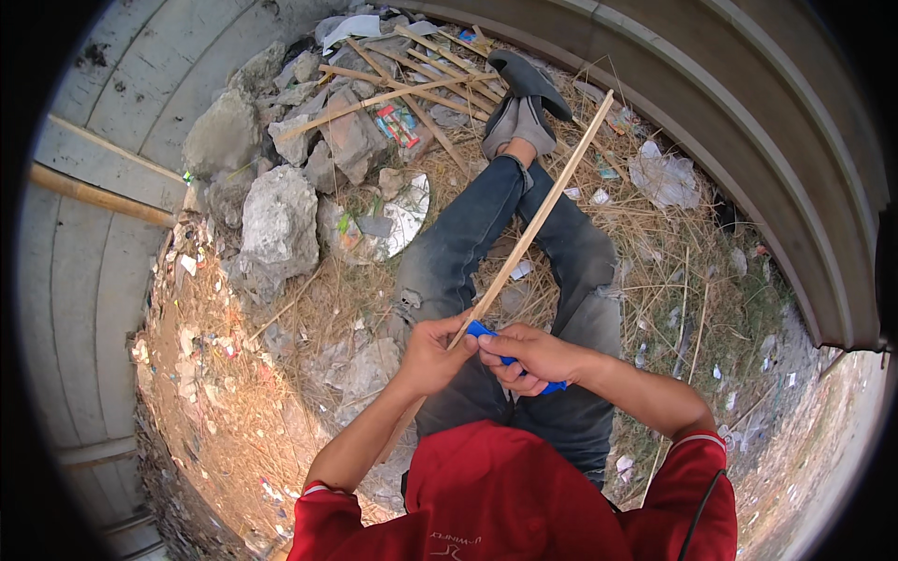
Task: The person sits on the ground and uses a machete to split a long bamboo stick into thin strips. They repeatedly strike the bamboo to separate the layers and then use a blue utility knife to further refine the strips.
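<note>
A long, thin wooden strip (547, 206) slants across my lap, its far end up beside my shoes. My left hand (435, 357) is closed round the strip near its lower part. My right hand (531, 357) grips a blue hand tool (480, 329), whose front end meets the strip right by my left fingers. The tool's other end pokes out below my right palm. My fingers cover its middle, and I cannot make out a blade or its exact kind.
My outstretched legs (449, 252) lie on dry grass and litter, ankles crossed. Grey rocks (281, 215) and a heap of wooden strips (421, 79) lie at the far left. A crumpled plastic bag (664, 175) is near the corrugated metal wall (748, 122). Panels (84, 280) stand at left.
</note>
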